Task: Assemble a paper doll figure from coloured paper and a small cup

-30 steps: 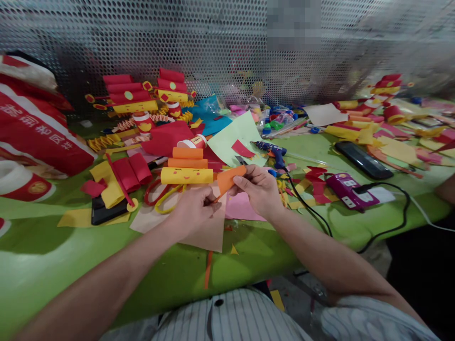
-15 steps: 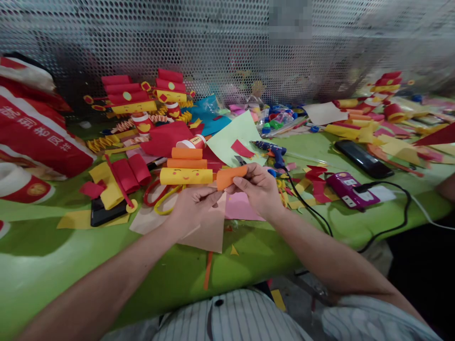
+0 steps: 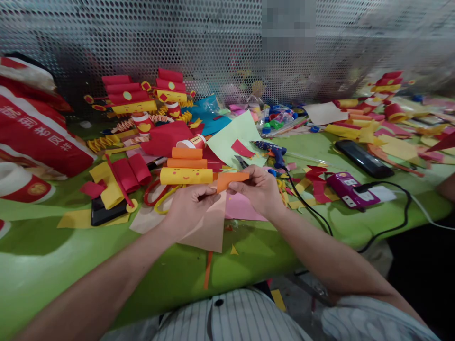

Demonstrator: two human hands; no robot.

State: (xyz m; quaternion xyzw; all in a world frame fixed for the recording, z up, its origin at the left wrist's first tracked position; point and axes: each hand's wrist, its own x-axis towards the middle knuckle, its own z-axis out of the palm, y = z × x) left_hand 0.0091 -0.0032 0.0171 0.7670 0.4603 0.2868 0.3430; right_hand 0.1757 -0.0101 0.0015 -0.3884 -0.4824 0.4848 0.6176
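Observation:
Between my two hands is a piece of orange paper [image 3: 227, 181], bent over on itself. My right hand [image 3: 261, 192] pinches its right end between thumb and fingers. At the paper's left end, my left hand [image 3: 192, 206] has its thumb and fingertips closed on the edge. Just beyond my left hand lies a yellow paper roll [image 3: 186, 175] with a drawn smiling face, two orange paper rolls [image 3: 186, 158] stacked behind it. Scissors with red and yellow handles [image 3: 161, 203] lie partly under my left hand. Pink paper [image 3: 241, 207] and beige paper [image 3: 206, 232] spread below my hands.
A blue glue gun [image 3: 272, 150] with a black cable lies beyond my right hand. Right of it are a purple power socket [image 3: 350, 189] and a black phone [image 3: 363, 158]. Red paper figures [image 3: 124, 92] stand before the perforated metal wall. A paper cup [image 3: 23, 182] lies left.
The orange paper has gone from a rounded curl to a flatter, more pointed fold. My left hand has shifted slightly, and its fingers have curled in more.

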